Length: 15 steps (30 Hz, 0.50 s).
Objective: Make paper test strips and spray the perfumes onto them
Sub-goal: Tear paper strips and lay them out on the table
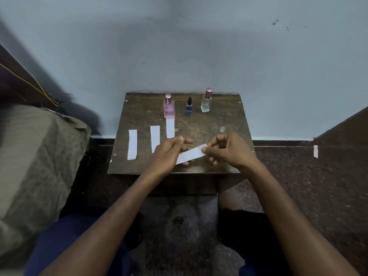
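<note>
I hold a white paper strip (pixel 191 154) between both hands above the front of a small dark wooden table (pixel 225 120). My left hand (pixel 169 153) pinches its lower left end and my right hand (pixel 227 149) pinches its upper right end. Three more white strips lie on the table: a left strip (pixel 132 144), a middle strip (pixel 155 137) and one strip (pixel 170 127) just in front of the pink perfume bottle (pixel 169 107). A small dark blue bottle (pixel 189 107) and a clear bottle with a pink cap (pixel 206 101) stand beside it at the back.
A small clear cap (pixel 222 129) stands on the table right of centre. A blue wall rises right behind the table. A bed with an olive sheet (pixel 35 156) lies at the left. A scrap of white paper (pixel 315 151) sits on the dark floor at the right.
</note>
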Each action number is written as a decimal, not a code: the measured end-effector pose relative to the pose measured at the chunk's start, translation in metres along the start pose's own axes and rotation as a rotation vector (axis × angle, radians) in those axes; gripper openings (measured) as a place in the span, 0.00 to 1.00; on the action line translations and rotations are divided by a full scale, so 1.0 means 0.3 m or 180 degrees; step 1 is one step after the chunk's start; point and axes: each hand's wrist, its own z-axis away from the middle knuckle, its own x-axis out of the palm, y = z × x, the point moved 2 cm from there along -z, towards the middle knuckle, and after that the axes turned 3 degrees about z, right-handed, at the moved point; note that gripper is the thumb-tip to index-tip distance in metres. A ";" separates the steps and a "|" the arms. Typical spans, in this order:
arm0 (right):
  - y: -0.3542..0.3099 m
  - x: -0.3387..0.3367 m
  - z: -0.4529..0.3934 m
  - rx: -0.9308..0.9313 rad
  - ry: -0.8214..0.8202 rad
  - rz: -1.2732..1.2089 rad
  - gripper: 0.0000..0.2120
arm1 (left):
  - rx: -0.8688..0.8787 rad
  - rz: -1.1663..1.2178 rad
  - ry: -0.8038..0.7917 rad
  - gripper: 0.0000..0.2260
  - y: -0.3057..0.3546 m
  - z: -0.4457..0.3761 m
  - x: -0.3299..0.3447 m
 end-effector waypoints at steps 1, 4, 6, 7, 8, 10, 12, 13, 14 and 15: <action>0.004 0.000 -0.003 0.0012 0.0009 0.0036 0.05 | -0.0042 0.0064 -0.0037 0.18 0.004 0.003 0.000; 0.022 -0.013 -0.016 0.0154 0.0098 -0.0170 0.04 | -0.0153 0.0248 -0.0129 0.15 -0.013 -0.007 0.005; 0.030 -0.025 -0.027 0.0263 0.0131 -0.0440 0.04 | -0.0215 0.0294 -0.0145 0.10 -0.038 -0.015 0.000; 0.037 -0.027 -0.035 0.0297 0.0133 -0.0541 0.04 | -0.0215 0.0271 -0.0135 0.09 -0.050 -0.020 -0.003; 0.047 -0.030 -0.044 0.0316 0.0144 -0.0602 0.03 | -0.0201 0.0233 -0.0134 0.08 -0.057 -0.022 -0.006; 0.064 -0.033 -0.061 0.0299 0.0211 -0.0624 0.03 | -0.0192 0.0147 -0.0131 0.07 -0.070 -0.023 -0.010; 0.067 -0.034 -0.069 0.0244 0.0332 -0.0612 0.04 | -0.0216 0.0102 -0.0099 0.07 -0.076 -0.024 -0.013; 0.062 -0.035 -0.071 0.0192 0.0419 -0.0594 0.05 | -0.0210 0.0090 -0.0090 0.06 -0.077 -0.026 -0.015; 0.055 -0.034 -0.073 0.0124 0.0517 -0.0559 0.06 | -0.0202 0.0079 -0.0088 0.06 -0.077 -0.027 -0.015; 0.048 -0.033 -0.075 0.0053 0.0611 -0.0530 0.06 | -0.0208 0.0072 -0.0090 0.06 -0.075 -0.028 -0.015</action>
